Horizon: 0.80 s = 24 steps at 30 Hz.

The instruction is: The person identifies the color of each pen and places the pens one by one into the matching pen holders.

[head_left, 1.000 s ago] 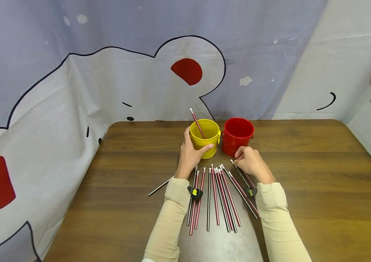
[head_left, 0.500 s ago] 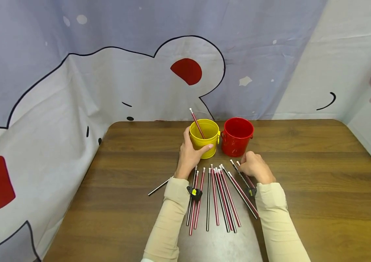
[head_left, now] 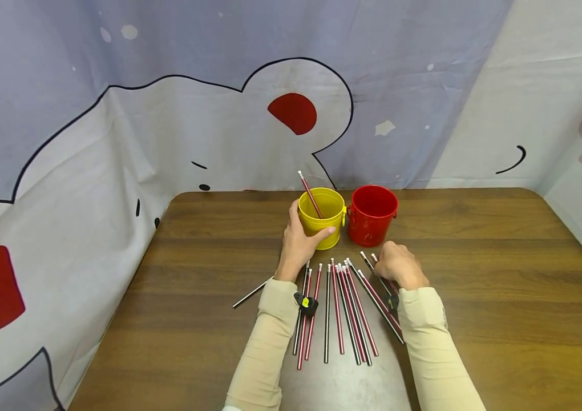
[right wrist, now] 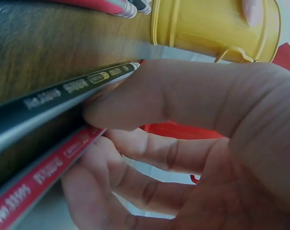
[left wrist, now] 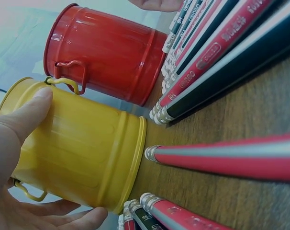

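My left hand (head_left: 297, 246) holds a small yellow bucket (left wrist: 83, 143), thumb across the near side and fingers round the far side. One red pencil (head_left: 309, 193) leans inside it with its white eraser up. To the right of it stands a red bucket (head_left: 372, 229). In front of that, my right hand (head_left: 401, 265) is low over the table. The right wrist view has its thumb and fingertips pinching a red pencil (right wrist: 47, 170) near the eraser end. A black pencil (right wrist: 63, 93) lies alongside, next to the thumb.
Several red and black pencils (head_left: 327, 319) lie fanned on the wooden table (head_left: 501, 274), erasers toward the buckets. A lone dark pencil (head_left: 250, 294) lies left of the left forearm. A printed cloth (head_left: 193, 131) hangs behind the table's far edge.
My right hand has shifted slightly right and back from the black pencil's eraser end to the red pencil beside it. The left hand and both buckets have stayed put.
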Each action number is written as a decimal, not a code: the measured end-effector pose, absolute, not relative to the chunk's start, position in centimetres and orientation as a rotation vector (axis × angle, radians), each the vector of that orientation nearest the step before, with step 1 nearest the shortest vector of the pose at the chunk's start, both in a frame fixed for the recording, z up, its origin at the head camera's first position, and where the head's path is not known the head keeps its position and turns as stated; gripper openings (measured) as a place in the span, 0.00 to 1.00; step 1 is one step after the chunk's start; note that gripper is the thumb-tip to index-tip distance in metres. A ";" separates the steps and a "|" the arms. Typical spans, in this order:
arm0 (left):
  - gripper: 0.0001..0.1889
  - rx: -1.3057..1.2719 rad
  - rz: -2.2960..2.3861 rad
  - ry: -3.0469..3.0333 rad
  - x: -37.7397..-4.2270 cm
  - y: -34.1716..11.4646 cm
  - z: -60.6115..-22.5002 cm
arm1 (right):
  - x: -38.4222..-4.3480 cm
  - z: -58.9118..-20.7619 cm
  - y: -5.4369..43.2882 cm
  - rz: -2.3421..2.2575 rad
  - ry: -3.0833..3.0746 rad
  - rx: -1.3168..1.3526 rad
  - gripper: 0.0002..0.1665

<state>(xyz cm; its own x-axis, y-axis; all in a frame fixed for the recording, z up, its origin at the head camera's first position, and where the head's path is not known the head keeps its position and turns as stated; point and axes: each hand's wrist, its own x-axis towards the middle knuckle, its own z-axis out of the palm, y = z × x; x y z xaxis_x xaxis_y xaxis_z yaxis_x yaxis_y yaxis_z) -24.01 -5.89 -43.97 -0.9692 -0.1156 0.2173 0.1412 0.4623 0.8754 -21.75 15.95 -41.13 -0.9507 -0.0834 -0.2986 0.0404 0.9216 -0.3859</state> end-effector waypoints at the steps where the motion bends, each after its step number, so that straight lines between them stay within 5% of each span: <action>1: 0.50 -0.022 -1.515 -2.467 -24.0 -5.9 -44.0 | -21.7 -41.1 15.9 -0.566 2.771 -0.032 0.12; 24: 0.49 -0.052 -1.540 -2.456 -24.0 -6.0 -44.1 | -21.9 -39.9 16.2 -0.824 2.818 -0.193 0.07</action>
